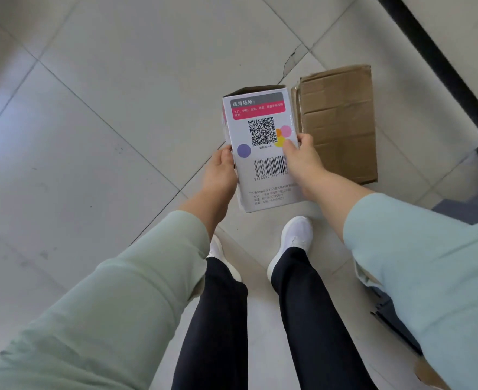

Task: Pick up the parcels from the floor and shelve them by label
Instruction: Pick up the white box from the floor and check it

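Note:
A white printed box (pixel 260 153) with a QR code, a barcode and a pink band is held in front of me above the floor, its printed face up. My left hand (pixel 222 170) grips its left side. My right hand (pixel 302 157) grips its right side, thumb on the printed face. A flat brown cardboard parcel (pixel 340 122), taped along its left edge, lies on the tiled floor just right of and behind the box.
My feet in white shoes (pixel 295 235) stand just below the box. A dark strip (pixel 440 63) runs along the floor at the upper right. Dark objects (pixel 395 330) and a cardboard corner (pixel 429 372) sit at the right edge. Pale floor tiles (pixel 91 136) spread to the left.

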